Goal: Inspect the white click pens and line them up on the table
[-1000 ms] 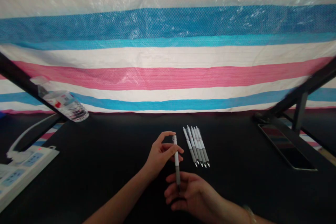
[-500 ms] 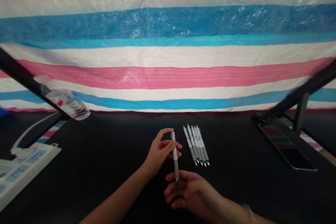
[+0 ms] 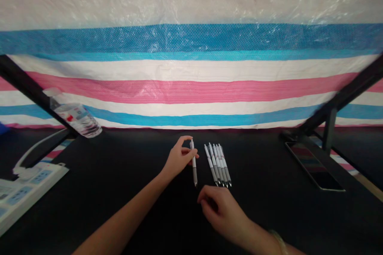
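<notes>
My left hand [image 3: 181, 156] grips a white click pen [image 3: 194, 164] with a grey grip and a silver tip. Its thumb and fingers pinch the upper barrel, and the index fingertip rests at the push-button end. The pen points toward me, close above the black table or on it; I cannot tell which. My right hand [image 3: 223, 211] is loosely curled just below the pen's tip, apart from it, with nothing visible in its fingers. Several matching pens [image 3: 218, 164] lie side by side to the right of the held pen, their tips also toward me.
A dark phone [image 3: 315, 167] lies at the right of the black table [image 3: 134, 159]. At the left are a white power strip [image 3: 32, 185] with a plugged cable and a tilted clear bottle [image 3: 79, 119]. Black braces stand on both sides, before a striped sheet [image 3: 191, 91].
The held pen and my left hand have moved up, away from me. My right hand, earlier with spread fingers at the pen's tip, has curled and drawn apart to the right. The view has shifted slightly.
</notes>
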A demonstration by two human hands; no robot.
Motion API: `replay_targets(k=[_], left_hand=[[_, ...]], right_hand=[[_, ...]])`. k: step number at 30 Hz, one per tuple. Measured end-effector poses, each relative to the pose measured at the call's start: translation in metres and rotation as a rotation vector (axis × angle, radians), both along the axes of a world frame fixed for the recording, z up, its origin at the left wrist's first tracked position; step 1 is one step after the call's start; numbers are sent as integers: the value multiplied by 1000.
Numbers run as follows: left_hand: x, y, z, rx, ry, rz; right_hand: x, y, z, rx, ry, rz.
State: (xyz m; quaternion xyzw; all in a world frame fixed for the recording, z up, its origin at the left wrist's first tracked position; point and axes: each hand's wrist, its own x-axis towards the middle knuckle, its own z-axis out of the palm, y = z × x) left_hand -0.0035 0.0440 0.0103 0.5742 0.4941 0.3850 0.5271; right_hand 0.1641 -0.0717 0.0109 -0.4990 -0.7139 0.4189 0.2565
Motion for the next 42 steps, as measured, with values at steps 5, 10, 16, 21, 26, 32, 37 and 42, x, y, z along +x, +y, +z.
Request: replay_targets(k=[5, 10, 16, 21, 26, 32, 37, 42], left_hand=[[17, 23, -9, 279, 365, -30], [27, 19, -14, 305, 410, 35], [9, -23, -16, 251, 368, -32], [-2, -49, -12, 336, 369, -182], [-3, -53, -12, 536, 416, -314], [-10, -47, -6, 209, 72, -90], [-10, -43, 4, -267, -446, 25], [-8, -43, -1, -392, -587, 54]], right_hand=[[16, 18, 5, 237, -491, -188], [20, 24, -3, 194, -630, -260], [15, 22, -15, 208, -595, -301], [12, 22, -16, 205, -588, -284], [16, 25, -11, 204, -623, -301], [32, 18, 5, 319, -196, -369], [26, -4, 2, 50, 142, -248], [1, -11, -19, -603, 636, 28]])
